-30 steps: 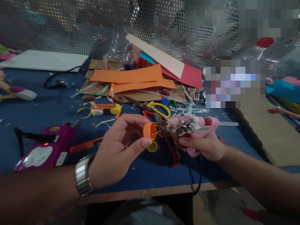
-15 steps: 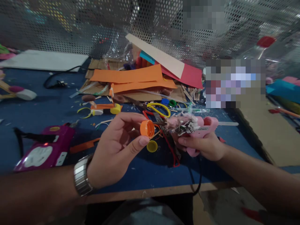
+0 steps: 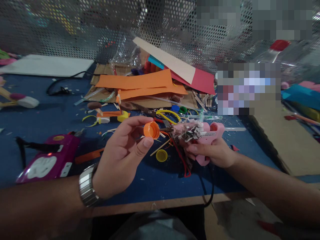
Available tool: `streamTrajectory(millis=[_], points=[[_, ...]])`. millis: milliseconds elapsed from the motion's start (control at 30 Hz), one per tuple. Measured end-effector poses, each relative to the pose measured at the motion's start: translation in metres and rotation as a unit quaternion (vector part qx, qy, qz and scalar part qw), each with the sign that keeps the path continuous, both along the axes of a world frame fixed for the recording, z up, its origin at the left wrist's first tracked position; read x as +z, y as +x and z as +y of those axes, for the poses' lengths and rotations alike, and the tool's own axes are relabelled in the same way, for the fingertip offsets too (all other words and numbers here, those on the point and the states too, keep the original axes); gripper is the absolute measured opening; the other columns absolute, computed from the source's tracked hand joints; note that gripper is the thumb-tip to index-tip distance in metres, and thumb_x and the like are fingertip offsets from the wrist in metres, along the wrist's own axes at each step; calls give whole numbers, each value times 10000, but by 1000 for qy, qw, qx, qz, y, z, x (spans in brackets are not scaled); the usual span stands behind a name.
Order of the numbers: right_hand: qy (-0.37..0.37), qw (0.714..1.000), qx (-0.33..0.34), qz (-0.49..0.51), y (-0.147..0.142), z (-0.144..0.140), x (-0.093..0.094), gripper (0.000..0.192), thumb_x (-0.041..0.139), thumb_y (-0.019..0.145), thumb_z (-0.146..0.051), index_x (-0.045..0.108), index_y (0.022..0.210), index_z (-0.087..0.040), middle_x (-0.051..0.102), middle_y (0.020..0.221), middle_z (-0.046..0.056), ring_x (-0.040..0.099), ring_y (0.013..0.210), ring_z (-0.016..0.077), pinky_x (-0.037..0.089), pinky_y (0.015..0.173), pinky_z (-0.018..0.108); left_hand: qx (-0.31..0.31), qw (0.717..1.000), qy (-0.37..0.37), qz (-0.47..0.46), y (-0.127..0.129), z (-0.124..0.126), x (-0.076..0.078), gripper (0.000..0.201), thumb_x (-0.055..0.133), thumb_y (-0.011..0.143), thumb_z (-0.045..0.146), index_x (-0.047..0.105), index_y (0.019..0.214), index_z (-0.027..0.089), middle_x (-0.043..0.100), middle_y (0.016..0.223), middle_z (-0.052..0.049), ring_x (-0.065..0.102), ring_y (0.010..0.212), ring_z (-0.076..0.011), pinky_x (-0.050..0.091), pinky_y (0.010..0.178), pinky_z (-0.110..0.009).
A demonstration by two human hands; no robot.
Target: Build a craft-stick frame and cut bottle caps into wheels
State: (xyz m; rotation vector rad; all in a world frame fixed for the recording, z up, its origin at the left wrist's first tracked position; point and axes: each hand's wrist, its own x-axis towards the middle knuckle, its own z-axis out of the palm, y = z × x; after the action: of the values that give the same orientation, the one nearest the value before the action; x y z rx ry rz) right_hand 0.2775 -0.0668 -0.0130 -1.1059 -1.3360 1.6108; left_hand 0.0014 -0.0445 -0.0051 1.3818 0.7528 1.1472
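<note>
Between the thumb and fingers of my left hand (image 3: 125,151) is an orange bottle cap (image 3: 151,130), its hollow side turned to the right. My right hand (image 3: 216,151) is wrapped round the handle of a pink hot glue gun (image 3: 211,133). Silvery, frayed wrapping (image 3: 188,130) covers the gun's front, and a clear glue stick (image 3: 235,129) sticks out of its back. The gun's nozzle points left, at or very near the cap's open side; I cannot tell if they touch. A yellow cap (image 3: 161,155) lies on the table below them.
Yellow-handled scissors (image 3: 168,116) and red-handled ones (image 3: 186,170) lie around the gun. Orange paper strips (image 3: 135,81) rest on cardboard behind. A purple box with a lit red lamp (image 3: 50,158) stands at left. Cardboard (image 3: 277,140) lies at right. A black cord (image 3: 212,186) hangs over the table edge.
Both hands have shifted slightly left, with the orange cap and the glue gun still held. The cap sits a little higher. The nozzle remains close to it.
</note>
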Motion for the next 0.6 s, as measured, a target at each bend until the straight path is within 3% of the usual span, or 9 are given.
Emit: streamTrajectory(millis=[367, 500, 600], points=[[25, 999, -18, 19, -2, 2, 1, 373, 882, 891, -558, 725, 998, -237, 621, 753, 1, 558, 601, 171, 455, 526, 310, 14, 1000, -11, 11, 0, 3, -2, 363, 817, 1014, 467, 674, 1282, 268, 717, 1190, -81, 696, 1006, -199, 607, 760, -309], [82, 996, -36, 23, -4, 4, 5, 355, 809, 961, -567, 692, 900, -237, 717, 935, 51, 630, 737, 201, 530, 664, 354, 20, 1000, -16, 16, 2, 2, -1, 327, 801, 1028, 442, 670, 1272, 269, 712, 1159, -62, 687, 943, -181, 601, 747, -300], [136, 990, -30, -3, -7, 3, 10, 273, 823, 975, -485, 686, 965, -249, 780, 1092, 74, 703, 903, 237, 594, 840, 398, 7, 996, 84, 11, 1, -4, 3, 250, 765, 1053, 330, 675, 1276, 261, 688, 1177, -59, 693, 967, -172, 609, 784, -295]])
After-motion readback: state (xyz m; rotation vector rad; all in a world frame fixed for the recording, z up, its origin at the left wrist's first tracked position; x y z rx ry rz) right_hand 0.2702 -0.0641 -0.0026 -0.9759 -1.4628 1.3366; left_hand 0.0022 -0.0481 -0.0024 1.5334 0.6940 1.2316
